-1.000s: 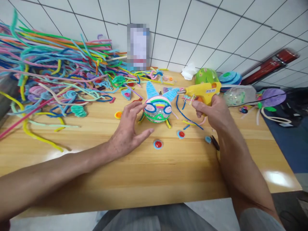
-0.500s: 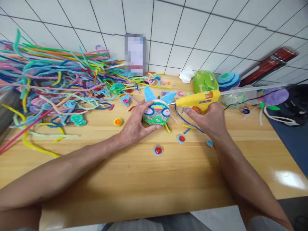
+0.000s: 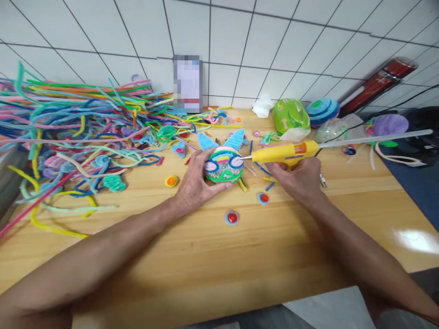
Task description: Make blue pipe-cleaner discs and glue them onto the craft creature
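My left hand point(image 3: 196, 186) is closed around the left side of a round pipe-cleaner animal head point(image 3: 224, 172), with blue pointed ears, two pink eye patches ringed in blue and a green outline below. In my right hand point(image 3: 302, 180) is a yellow hot glue gun point(image 3: 274, 154), a long clear glue stick point(image 3: 373, 138) poking out behind. The gun's metal nozzle is at the pink patch on the right; whether it touches I cannot tell. Two red-and-blue discs, a nearer one point(image 3: 232, 217) and a farther one point(image 3: 263, 198), lie in front. An orange-and-yellow disc point(image 3: 171, 181) sits left of my left hand.
A large tangle of coloured pipe cleaners point(image 3: 85, 119) covers the table's left side. A phone point(image 3: 188, 84) leans on the tiled wall. At back right are a green package point(image 3: 291, 116), a blue coiled piece point(image 3: 323, 109), a red cylinder point(image 3: 380, 84) and a black cord point(image 3: 370, 114).
My right hand has brought the glue gun's nozzle from beside the right ear down and left to the right eye patch. The left hand keeps its hold on the head.
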### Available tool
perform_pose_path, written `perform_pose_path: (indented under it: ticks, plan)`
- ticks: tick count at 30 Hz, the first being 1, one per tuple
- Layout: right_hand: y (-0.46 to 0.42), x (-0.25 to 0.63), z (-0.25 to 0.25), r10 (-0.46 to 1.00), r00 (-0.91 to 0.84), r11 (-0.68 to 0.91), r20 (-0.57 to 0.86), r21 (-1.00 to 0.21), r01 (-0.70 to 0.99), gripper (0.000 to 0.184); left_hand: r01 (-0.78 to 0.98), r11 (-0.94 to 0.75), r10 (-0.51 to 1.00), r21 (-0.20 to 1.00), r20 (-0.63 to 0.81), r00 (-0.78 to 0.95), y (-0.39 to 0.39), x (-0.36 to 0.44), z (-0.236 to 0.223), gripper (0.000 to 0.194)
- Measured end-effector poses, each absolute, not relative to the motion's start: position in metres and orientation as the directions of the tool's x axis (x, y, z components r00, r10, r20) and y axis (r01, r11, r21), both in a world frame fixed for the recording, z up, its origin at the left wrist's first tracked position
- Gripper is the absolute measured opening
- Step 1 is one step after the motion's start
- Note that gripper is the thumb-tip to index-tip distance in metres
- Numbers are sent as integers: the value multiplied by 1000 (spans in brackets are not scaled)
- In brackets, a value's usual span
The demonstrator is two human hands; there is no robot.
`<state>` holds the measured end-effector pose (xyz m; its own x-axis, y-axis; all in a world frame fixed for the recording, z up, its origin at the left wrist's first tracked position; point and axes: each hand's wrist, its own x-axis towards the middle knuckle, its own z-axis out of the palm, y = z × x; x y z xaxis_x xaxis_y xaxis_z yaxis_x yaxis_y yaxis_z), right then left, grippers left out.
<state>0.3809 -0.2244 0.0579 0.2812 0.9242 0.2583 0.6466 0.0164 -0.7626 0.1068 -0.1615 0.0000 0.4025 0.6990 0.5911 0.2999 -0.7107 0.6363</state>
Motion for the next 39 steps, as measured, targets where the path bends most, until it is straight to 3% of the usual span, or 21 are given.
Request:
perform_pose_path:
  ticks: [5,15,18,30,36,39]
  plan:
    - [-229,379,38,846,370,23,383,-720,693,17,290,-719,689,632,594,415,-161,107,-3,88]
    - [-229,378,31,834,425,0,351,-772,636,28,258,-696,681,670,501,534,-157,101,-3,108]
    - [-229,375,30,840,424,10,339,-791,612,31,275,-694,678,665,477,560,-158,101,-3,107]
    - [-233,385,23,852,353,6,387,-680,733,21,294,-673,707,679,474,524,-160,103,-6,104]
    - [-234,381,18,836,379,26,398,-718,696,29,315,-687,699,655,477,532,-160,103,-4,103]
    - [-234,379,21,842,371,16,392,-706,708,23,308,-693,693,652,485,534,-160,103,-4,104]
